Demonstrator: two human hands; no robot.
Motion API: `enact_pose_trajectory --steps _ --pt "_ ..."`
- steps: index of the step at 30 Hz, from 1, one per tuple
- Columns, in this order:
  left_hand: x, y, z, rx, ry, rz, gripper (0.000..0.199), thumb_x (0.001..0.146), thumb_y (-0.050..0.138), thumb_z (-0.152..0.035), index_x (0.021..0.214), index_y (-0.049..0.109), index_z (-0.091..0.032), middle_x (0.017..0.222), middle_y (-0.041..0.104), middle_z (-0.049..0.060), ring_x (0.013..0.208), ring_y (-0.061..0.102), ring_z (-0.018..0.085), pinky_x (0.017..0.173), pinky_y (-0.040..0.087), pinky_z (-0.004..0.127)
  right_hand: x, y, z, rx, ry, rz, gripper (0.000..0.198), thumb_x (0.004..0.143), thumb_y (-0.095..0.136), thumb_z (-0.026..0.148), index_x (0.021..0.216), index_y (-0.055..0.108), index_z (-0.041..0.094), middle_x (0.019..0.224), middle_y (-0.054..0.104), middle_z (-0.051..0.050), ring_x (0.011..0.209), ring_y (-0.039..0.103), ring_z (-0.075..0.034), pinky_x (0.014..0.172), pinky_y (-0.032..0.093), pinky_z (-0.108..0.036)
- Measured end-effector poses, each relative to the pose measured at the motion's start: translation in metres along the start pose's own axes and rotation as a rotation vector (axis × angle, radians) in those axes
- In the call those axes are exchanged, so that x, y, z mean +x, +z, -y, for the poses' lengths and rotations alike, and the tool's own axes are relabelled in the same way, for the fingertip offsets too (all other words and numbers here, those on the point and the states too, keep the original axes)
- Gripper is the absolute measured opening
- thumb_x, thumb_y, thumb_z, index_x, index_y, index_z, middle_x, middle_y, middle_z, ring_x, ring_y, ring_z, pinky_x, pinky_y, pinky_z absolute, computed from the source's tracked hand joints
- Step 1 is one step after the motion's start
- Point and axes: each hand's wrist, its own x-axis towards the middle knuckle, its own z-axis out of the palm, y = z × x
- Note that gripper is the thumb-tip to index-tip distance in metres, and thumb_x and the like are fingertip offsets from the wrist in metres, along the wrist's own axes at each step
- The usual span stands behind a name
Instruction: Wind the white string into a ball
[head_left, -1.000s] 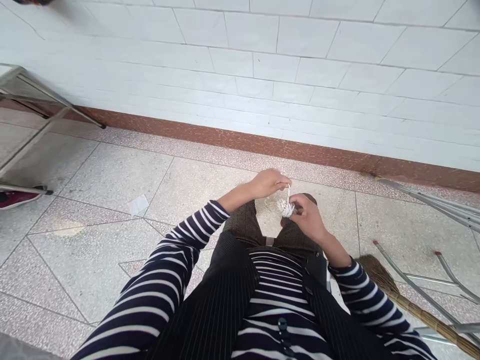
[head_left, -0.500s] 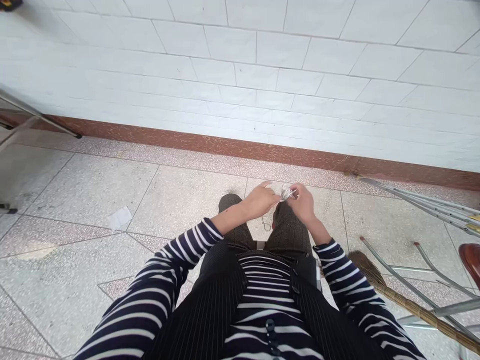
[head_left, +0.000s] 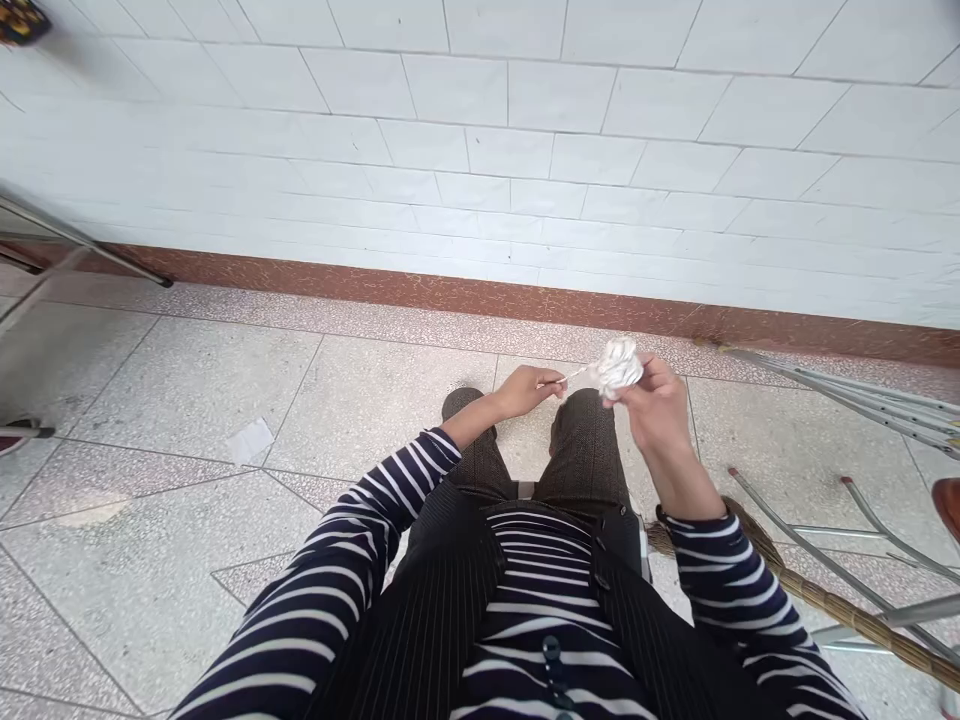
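Observation:
A crumpled white bundle (head_left: 620,368), rounded like a rosette, is held up above my right knee. A thin twisted white strand (head_left: 579,373) runs from its left side; whether it is cord or paper I cannot tell. My right hand (head_left: 660,405) grips the bundle at its right and lower edge, thumb below. To the left, my left hand (head_left: 531,390) pinches the far end of the strand between thumb and fingers. The strand looks fairly straight between both hands.
I sit facing a white tiled wall (head_left: 510,160) with a reddish-brown baseboard (head_left: 420,285). A white paper scrap (head_left: 250,441) lies on the floor at left, near metal legs (head_left: 90,243). At right are a straw broom (head_left: 832,612), metal-framed legs (head_left: 795,545) and folded metal poles (head_left: 832,385).
My right hand has moved right and up with the white bundle, away from my left hand. The twisted strand now spans between them, and the bundle shows larger. A thin hanging loop is no longer visible.

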Motion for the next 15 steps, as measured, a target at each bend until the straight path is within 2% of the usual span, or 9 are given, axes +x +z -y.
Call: enact_pose_trajectory --steps 4,8,11,15 --pt "-0.013 0.004 0.02 -0.054 -0.171 0.021 0.025 0.09 0.051 -0.026 0.082 0.072 -0.016 0.087 0.073 0.0 0.086 0.065 0.016 0.083 0.045 0.024 0.031 0.004 0.021 0.12 -0.124 -0.187 0.033 0.052 0.084 0.016 0.078 0.064 0.018 0.074 0.067 0.002 0.057 0.058 -0.011 0.044 0.049 -0.022" --pt "-0.016 -0.007 0.039 -0.014 -0.247 -0.051 0.023 0.086 0.053 -0.027 0.079 0.072 -0.016 0.085 0.073 0.0 0.085 0.065 0.016 0.084 0.045 0.025 0.041 0.003 0.051 0.149 -0.279 -0.214 0.032 0.054 0.082 0.013 0.078 0.062 0.018 0.078 0.067 0.0 0.062 0.06 -0.012 0.046 0.045 -0.022" --pt "-0.011 -0.017 0.049 -0.078 -0.264 -0.076 0.023 0.086 0.055 -0.029 0.088 0.074 -0.015 0.088 0.074 0.002 0.088 0.066 0.017 0.086 0.047 0.026 0.042 -0.004 0.078 0.16 -0.449 -0.229 0.03 0.054 0.081 0.01 0.077 0.063 0.019 0.079 0.067 -0.001 0.063 0.059 -0.013 0.046 0.043 -0.025" --pt "0.006 -0.033 0.058 -0.172 -0.318 -0.216 0.027 0.087 0.057 -0.024 0.107 0.074 -0.015 0.107 0.075 0.006 0.104 0.067 0.018 0.096 0.048 0.028 0.035 -0.01 0.106 0.122 -0.584 -0.222 0.025 0.056 0.079 0.007 0.07 0.063 0.021 0.074 0.063 0.0 0.061 0.055 -0.013 0.045 0.039 -0.026"
